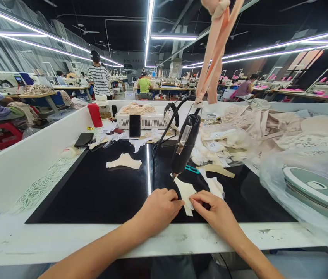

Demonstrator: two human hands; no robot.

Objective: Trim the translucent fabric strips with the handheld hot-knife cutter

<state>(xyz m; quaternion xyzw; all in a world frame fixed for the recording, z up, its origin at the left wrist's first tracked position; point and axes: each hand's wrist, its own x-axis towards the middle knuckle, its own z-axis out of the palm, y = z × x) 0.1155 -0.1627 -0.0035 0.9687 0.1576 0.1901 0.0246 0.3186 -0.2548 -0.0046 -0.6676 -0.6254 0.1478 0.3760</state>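
A cream fabric piece [185, 190] lies on the black work mat [100, 199] between my hands. My left hand [161, 207] is closed, its thumb and fingertips pinching the left edge of this piece. On the opposite edge, my right hand [210, 207] pinches the same piece between thumb and fingers. Just beyond them a black hand-held tool with a pointed tip [185, 143] hangs from peach fabric strips [212, 58], its tip at the top end of the piece. Another cream cut piece [124, 161] rests flat on the mat to the left.
A teal cutter [192, 169] and a tan strip [216, 169] lie right of the tool. Heaped fabric pieces [285, 124] fill the right side, near a plastic-wrapped green-grey lidded object [317, 188]. A phone [135, 126] stands at the back; pale green cords [43, 186] lie left. Several people sit or stand beyond.
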